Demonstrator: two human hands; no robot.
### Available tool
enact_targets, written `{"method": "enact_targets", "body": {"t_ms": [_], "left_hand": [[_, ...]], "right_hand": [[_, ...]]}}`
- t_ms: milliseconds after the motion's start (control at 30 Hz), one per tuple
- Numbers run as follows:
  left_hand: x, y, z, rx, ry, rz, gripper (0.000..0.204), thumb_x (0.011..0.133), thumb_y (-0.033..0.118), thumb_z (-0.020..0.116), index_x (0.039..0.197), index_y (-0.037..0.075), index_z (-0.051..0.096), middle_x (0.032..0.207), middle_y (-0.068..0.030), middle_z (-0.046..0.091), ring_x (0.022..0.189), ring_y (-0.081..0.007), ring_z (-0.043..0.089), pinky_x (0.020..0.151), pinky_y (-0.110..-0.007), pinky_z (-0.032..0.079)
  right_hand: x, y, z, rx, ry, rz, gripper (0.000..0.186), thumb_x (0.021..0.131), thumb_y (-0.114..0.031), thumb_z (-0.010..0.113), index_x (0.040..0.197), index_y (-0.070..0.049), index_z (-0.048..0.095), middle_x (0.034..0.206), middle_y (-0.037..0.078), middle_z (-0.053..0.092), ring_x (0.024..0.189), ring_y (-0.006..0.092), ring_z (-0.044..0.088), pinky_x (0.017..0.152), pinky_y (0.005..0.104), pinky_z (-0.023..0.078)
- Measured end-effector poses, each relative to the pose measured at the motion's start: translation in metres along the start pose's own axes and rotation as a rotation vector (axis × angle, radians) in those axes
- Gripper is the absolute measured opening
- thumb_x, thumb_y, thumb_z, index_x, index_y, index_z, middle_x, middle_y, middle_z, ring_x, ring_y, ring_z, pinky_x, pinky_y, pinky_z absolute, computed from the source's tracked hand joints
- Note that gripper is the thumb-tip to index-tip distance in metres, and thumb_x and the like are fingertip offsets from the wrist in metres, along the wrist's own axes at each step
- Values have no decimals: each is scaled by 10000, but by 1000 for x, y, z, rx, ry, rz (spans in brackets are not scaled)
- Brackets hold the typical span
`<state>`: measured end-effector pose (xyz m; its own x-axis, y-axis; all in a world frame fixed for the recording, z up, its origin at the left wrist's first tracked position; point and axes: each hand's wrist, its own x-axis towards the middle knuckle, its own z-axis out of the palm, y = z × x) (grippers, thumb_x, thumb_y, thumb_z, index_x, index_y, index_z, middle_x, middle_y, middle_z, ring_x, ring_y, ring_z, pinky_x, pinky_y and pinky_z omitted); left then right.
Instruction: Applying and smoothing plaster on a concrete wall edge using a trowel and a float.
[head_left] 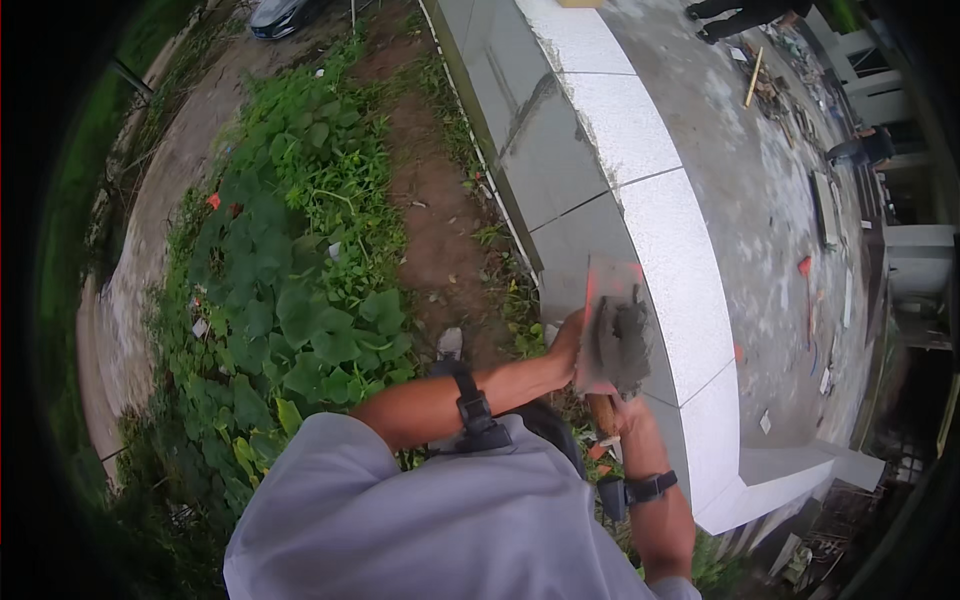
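Note:
In front of me is a flat board with reddish edges (588, 335), bearing a heap of wet grey mortar (625, 340). My left hand (568, 348) is at the board's left edge and holds it, its fingers mostly hidden behind. My right hand (630, 412) is closed round the wooden handle (602, 412) of a trowel at the board's near end. No trowel blade can be made out amid the mortar. Close beyond the board runs a low wall with grey slabs (560, 165) on its side and speckled white slabs (675, 230) on top.
Leafy green plants (320, 320) grow on the left beside a strip of bare soil (430, 190). A concrete yard (740, 180) with scattered debris lies beyond the wall. Two people, one in dark trousers (735, 12) and another (865, 148), are there. A car (285, 15) stands far left.

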<state>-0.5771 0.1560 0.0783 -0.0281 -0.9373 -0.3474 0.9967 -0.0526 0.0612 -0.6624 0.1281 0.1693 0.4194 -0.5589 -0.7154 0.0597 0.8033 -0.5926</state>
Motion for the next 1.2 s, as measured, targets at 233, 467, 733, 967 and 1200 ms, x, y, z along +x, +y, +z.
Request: {"method": "enact_targets", "body": {"t_ms": [233, 467, 733, 967, 1200], "left_hand": [[-9, 16, -10, 170, -5, -32, 407, 1035, 349, 422, 1252, 38, 570, 1132, -97, 648, 998, -195, 653, 838, -350, 562], [-29, 65, -58, 1208, -19, 204, 395, 1038, 307, 449, 1293, 22, 549, 874, -37, 639, 767, -139, 592, 657, -311, 493], [-32, 55, -52, 1105, -63, -280, 354, 1019, 247, 465, 1294, 67, 597, 958, -61, 667, 857, -136, 644, 734, -307, 535], [-38, 46, -57, 1153, 117, -170, 182, 897, 190, 645, 1053, 96, 655, 895, -14, 610, 777, -103, 561, 646, -277, 454], [-54, 105, -43, 841, -21, -90, 223, 934, 183, 654, 1114, 118, 539, 852, 4, 584, 827, -130, 597, 732, -293, 512]], "right_hand": [[3, 15, -21, -104, -148, 93, 424, 1017, -308, 531, 1390, -113, 489, 1237, 79, 636, 1034, 210, 671, 885, 377, 578], [12, 24, -32, -25, -218, 91, 375, 1009, -268, 545, 1308, -43, 554, 1196, 110, 658, 1021, 203, 680, 867, 361, 588], [-1, 23, -21, 14, -210, 121, 388, 1012, -264, 545, 1326, -36, 542, 1197, 113, 654, 1021, 226, 679, 874, 357, 582], [2, 38, -43, -340, -316, -44, 394, 1018, -265, 517, 1382, -117, 498, 1338, 76, 577, 1109, 197, 622, 899, 373, 553], [1, 28, -81, 106, -215, 2, 444, 1021, -296, 509, 1411, -94, 447, 1308, 170, 588, 1119, 298, 626, 891, 453, 566]]}}
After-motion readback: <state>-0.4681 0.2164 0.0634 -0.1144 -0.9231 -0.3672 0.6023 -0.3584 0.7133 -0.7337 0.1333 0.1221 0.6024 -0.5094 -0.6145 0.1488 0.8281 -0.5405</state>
